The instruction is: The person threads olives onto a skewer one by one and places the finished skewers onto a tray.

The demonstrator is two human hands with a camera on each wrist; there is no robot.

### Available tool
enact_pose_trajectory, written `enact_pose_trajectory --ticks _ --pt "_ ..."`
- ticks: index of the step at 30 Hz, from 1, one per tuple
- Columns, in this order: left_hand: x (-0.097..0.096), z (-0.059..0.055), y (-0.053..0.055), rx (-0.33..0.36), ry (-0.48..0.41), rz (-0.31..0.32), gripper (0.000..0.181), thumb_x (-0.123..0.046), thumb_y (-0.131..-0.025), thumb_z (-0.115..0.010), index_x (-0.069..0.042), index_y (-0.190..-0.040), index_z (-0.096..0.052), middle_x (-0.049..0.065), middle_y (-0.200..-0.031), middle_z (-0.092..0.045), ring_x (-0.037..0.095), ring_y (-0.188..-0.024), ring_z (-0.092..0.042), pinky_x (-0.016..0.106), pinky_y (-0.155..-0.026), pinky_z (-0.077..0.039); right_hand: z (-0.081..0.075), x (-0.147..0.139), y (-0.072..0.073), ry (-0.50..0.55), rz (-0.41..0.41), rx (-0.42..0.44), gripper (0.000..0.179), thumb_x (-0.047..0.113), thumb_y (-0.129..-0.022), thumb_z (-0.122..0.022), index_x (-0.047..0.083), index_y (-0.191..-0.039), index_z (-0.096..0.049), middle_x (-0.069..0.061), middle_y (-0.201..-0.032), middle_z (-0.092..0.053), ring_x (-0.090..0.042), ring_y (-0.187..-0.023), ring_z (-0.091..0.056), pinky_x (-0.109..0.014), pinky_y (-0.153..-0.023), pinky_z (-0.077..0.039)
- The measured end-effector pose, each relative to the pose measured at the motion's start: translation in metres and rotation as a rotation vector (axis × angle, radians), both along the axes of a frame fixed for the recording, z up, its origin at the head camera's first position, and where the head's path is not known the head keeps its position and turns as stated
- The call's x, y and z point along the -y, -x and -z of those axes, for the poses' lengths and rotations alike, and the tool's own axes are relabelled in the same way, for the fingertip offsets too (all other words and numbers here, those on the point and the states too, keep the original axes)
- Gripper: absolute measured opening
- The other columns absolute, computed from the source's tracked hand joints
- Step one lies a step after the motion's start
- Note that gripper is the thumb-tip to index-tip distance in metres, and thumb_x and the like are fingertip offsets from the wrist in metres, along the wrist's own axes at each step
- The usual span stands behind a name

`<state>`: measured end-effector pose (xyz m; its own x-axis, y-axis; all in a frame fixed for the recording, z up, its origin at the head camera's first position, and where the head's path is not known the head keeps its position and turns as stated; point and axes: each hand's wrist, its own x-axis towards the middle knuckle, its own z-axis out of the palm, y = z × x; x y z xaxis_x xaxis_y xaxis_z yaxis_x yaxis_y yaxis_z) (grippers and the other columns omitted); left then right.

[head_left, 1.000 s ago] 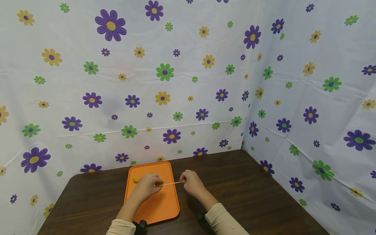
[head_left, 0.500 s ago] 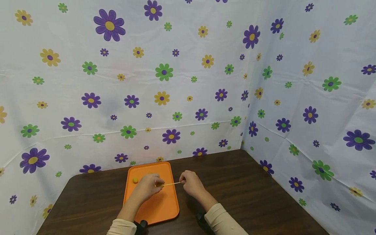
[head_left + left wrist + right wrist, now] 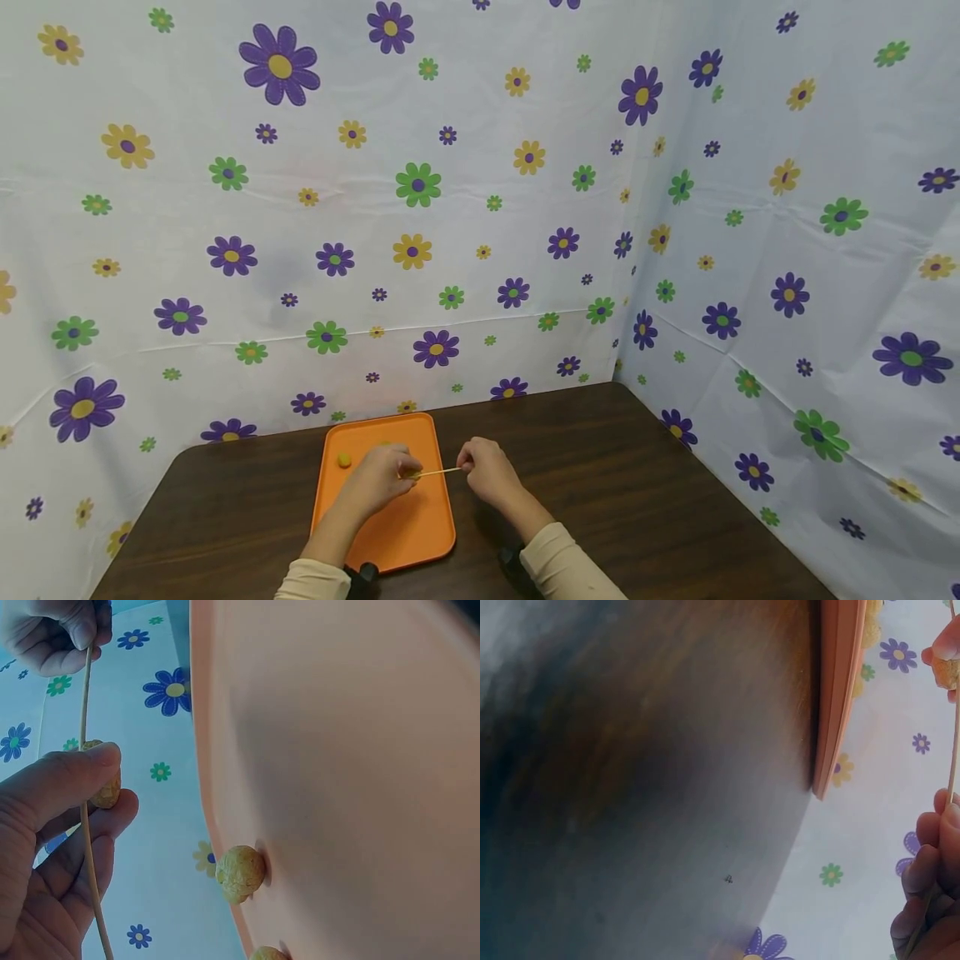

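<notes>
Over the orange tray (image 3: pixel 405 533), my left hand (image 3: pixel 378 481) pinches a small lumpy yellow-brown ball (image 3: pixel 109 792) between thumb and fingertips. A thin wooden skewer (image 3: pixel 441 472) runs past the left thumb at this ball; whether it goes through or beside it, I cannot tell. Just right of the tray, my right hand (image 3: pixel 489 472) grips the other part of the skewer, fingers curled round it, as the right wrist view also shows. More balls lie on the tray: one (image 3: pixel 241 871) in the left wrist view and part of another (image 3: pixel 268 954) below it.
The tray lies on a dark wood table (image 3: pixel 600 483), towards its left part. A white flowered cloth (image 3: pixel 480 250) hangs behind the table and along its right side. Dark wrist straps (image 3: pixel 363 578) sit at the sleeve ends.
</notes>
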<state>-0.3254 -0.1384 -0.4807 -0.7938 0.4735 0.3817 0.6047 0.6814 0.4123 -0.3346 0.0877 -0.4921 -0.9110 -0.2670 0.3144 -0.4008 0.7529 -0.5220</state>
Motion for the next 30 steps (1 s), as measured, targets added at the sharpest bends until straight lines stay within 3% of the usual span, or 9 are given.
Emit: enact_pose_trajectory --ticks 30 --pt "-0.0086 -0.0043 0.0031 0.008 0.026 0.026 0.017 0.001 -0.076 -0.086 -0.007 -0.090 -0.081 -0.007 -0.077 -0.060 0.005 -0.068 -0.050 0.024 -0.064 -0.051 -0.0016 0.0037 -0.0016 -0.004 0.014 0.012 0.017 -0.010 -0.082 -0.071 0.007 -0.082 -0.071 0.005 -0.077 -0.054 -0.011 -0.068 -0.050 -0.027 -0.066 -0.051"
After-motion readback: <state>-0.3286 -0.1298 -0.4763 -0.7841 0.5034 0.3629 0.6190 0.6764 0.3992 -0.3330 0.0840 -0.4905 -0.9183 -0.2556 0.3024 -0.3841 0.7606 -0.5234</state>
